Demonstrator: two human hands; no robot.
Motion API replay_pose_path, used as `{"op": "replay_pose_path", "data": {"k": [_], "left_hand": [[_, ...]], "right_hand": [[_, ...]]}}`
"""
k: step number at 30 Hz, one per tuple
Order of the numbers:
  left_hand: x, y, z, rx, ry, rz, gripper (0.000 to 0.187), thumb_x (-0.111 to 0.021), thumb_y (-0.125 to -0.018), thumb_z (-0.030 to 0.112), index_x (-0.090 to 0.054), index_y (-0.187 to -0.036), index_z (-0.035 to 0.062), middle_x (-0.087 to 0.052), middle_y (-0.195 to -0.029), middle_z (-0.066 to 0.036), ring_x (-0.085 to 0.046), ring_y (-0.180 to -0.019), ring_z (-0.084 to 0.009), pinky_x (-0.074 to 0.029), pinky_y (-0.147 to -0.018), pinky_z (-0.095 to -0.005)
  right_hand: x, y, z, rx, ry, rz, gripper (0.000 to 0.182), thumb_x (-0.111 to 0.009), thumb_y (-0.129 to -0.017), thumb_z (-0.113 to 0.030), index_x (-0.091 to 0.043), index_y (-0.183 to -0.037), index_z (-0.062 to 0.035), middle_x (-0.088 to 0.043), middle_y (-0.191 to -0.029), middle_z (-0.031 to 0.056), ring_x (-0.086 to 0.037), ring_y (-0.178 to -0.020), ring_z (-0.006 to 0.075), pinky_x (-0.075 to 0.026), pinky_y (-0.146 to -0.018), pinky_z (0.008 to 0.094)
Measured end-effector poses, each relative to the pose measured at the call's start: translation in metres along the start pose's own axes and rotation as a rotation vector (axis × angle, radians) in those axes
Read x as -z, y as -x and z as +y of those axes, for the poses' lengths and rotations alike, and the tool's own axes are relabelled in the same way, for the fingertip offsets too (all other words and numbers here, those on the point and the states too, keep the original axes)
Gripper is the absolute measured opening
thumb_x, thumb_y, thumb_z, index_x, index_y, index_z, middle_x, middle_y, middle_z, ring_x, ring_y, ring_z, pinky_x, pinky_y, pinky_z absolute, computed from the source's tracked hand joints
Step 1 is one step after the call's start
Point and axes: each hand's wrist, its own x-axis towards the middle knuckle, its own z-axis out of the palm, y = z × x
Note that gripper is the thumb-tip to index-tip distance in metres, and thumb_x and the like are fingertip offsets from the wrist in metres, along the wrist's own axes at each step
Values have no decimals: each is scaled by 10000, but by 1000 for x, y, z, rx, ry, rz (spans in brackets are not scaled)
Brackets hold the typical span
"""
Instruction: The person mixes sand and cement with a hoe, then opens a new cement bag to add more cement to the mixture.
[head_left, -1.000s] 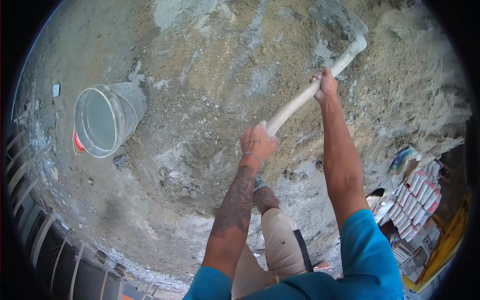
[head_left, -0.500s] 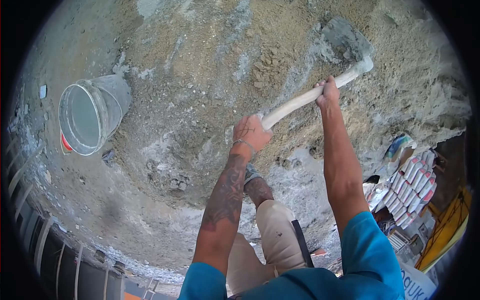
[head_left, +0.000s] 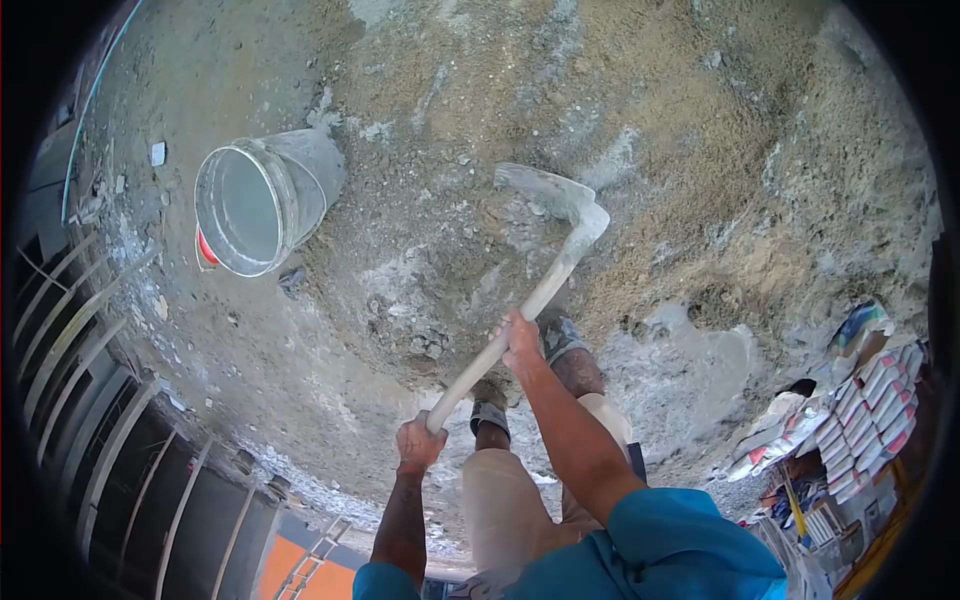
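**A:** ok so what kinda place is this, someone's garden?

**B:** nah, building site if you ask me. It's all rough ground (head_left: 270,370), heaped with sand (head_left: 720,90) and grit, plus pale, cement-looking patches (head_left: 700,360).

**A:** could just be a messy yard tho

**B:** check the right edge: a whole stack of bags (head_left: 870,420) with red markings, piled like bagged cement. Too blurry to read the print. And there's a long-handled hoe (head_left: 550,280) and a grubby bucket (head_left: 312,168) with whitish crud on it.

**A:** fair. Lower left's got a ladder (head_left: 312,560) by an orange panel (head_left: 282,562) too

**B:** yep, and those long bars (head_left: 112,447) beside it. Can't tell what they belong to.
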Motion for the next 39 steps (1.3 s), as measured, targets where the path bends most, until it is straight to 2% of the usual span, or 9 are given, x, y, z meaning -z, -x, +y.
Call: {"op": "replay_pose_path", "data": {"k": [10, 12, 22, 27, 31, 33, 34, 35, 39], "left_hand": [[-7, -99, 129, -254, 373, 79, 308, -623, -622, 244, -584, -830, 20, -582, -710, -199, -563, -681, -364, -451, -622, -402], [-26, -85, 119, -211, 447, 59, 310, -621, -621, 246, -585, -822, 12, -581, -719, -206, -562, -689, -367, -450, -625, -403], [-97, 98, -43, 286, 436, -76, 303, -625, -608, 235, -564, -807, 14, -599, -707, -193, -590, -707, -350, -467, -683, -409], [-137, 80, -11, 101, 612, -39, 309, -635, -610, 243, -595, -824, 24, -601, -740, -193, -588, -727, -349, -469, -683, -401], [-128, 13, 98, -237, 1009, -289, 355, -613, -645, 221, -565, -902, -18, -588, -703, -178, -596, -675, -290, -455, -624, -364], [-105, -3, 149, -321, 983, -234, 265, -584, -663, 180, -560, -815, -35, -570, -627, -158, -576, -550, -232, -446, -532, -352], [-95, -13, 163, -283, 1140, -476, 225, -581, -667, 175, -555, -778, -20, -555, -600, -125, -551, -510, -203, -427, -486, -336], [-86, -18, 166, -245, 1285, -727, 189, -578, -671, 169, -551, -740, -5, -540, -573, -92, -525, -470, -173, -408, -439, -319], [-80, -18, 93, -87, 1612, -819, 133, -588, -689, 148, -522, -698, 32, -482, -579, -23, -457, -447, -116, -355, -388, -260]], "right_hand": [[-75, -2, -175, 671, 294, 106, 322, -527, -764, -203, -490, -851, 105, -479, -623, 91, -483, -505, 169, -439, -450, 315], [-74, 5, -165, 678, 647, 276, 243, -526, -760, -194, -509, -786, 47, -481, -595, 79, -470, -465, 163, -417, -405, 303], [62, 12, 97, 60, 662, 43, 311, -569, -709, -183, -495, -868, 75, -502, -607, 102, -514, -474, 192, -451, -429, 316], [75, 55, 33, 690, 986, 122, 331, -579, -682, -159, -488, -884, 86, -555, -620, 141, -576, -503, 218, -461, -467, 327], [35, 61, -107, 1070, 1292, 453, 399, -554, -708, -244, -448, -855, 111, -571, -588, 182, -603, -604, 299, -479, -583, 370], [21, 44, -172, 1046, 1404, 621, 466, -579, -696, -291, -460, -905, 108, -582, -811, 252, -600, -786, 324, -479, -692, 383], [11, 38, -190, 1011, 1463, 674, 474, -586, -692, -291, -466, -922, 105, -575, -862, 252, -597, -811, 326, -482, -707, 381], [1, 35, -195, 973, 1519, 731, 483, -594, -688, -292, -473, -940, 102, -569, -913, 251, -593, -836, 328, -485, -722, 378], [-11, -26, -112, 1004, 1669, 734, 300, -588, -695, -209, -579, -793, 74, -616, -674, 139, -627, -650, 235, -498, -625, 345]]}}
